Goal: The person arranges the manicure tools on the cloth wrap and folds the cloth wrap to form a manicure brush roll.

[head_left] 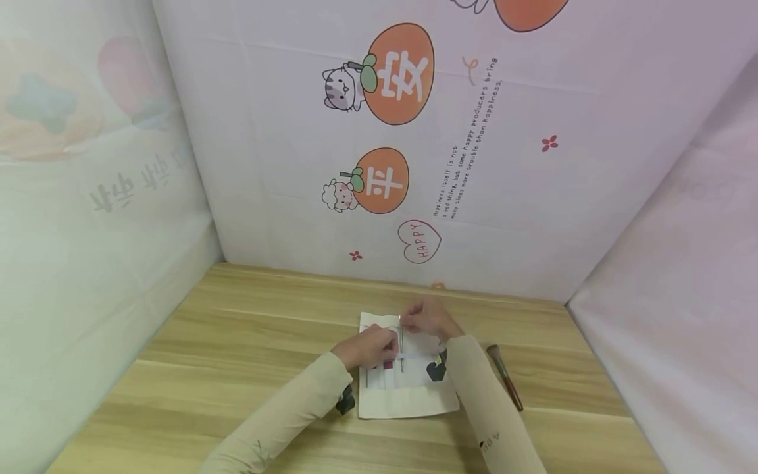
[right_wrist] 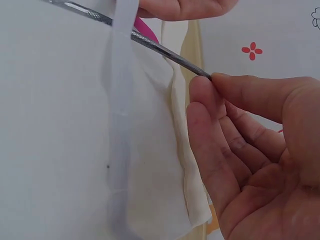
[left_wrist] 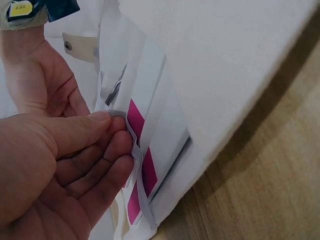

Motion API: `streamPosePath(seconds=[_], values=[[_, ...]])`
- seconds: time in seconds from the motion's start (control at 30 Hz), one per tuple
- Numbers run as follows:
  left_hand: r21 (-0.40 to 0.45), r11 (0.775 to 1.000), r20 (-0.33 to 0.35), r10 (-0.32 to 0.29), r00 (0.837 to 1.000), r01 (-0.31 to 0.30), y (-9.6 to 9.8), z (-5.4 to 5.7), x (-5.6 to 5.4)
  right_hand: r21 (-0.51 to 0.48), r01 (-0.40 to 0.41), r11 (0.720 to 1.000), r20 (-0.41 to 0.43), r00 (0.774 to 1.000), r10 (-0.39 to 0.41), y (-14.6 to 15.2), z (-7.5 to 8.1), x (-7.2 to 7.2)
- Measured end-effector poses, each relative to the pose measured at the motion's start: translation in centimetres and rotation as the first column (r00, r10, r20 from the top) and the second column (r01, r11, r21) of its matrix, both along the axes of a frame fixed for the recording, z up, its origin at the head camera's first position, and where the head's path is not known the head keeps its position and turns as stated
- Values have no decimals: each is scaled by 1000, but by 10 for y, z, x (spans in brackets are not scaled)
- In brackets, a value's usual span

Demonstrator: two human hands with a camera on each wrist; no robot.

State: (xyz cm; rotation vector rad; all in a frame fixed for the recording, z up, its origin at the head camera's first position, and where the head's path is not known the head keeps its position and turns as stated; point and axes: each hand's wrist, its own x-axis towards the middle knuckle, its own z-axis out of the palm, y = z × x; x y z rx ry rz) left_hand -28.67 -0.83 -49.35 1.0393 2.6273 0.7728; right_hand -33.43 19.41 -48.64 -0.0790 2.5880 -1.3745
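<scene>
A white fabric tool roll (head_left: pixel 408 403) lies opened out on the table. My left hand (left_wrist: pixel 70 170) pinches the grey-white elastic band (left_wrist: pixel 141 185) that crosses it, lifting the band a little between thumb and forefinger. Beneath the band sit flat white pieces with magenta ends (left_wrist: pixel 135 117). With thumb and fingertips, my right hand (right_wrist: pixel 260 140) pinches one end of a slim metal tool (right_wrist: pixel 185 64) with a knurled handle. The tool passes under the elastic band, its far end over the white fabric. From above, the right hand (head_left: pixel 429 317) is near the roll's far edge.
A makeup brush (head_left: pixel 505 378) with a brown handle lies on the wooden table (head_left: pixel 237 329) to the right of the roll. White printed cloth walls (head_left: pixel 284 164) stand behind and at both sides. A snap tab (left_wrist: pixel 80 47) sticks out from the roll.
</scene>
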Motion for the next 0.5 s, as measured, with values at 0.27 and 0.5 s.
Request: streamPosePath(seconds=[0.27,0.5], values=[[17,1000,-10,-4,1000,4,0,1,-1,110,-57,992,30,998,54,5,6,12],[-5,1000,14,5,1000,-5,0,-1,-1,116,-125,985,86,990,116,4,4,19]])
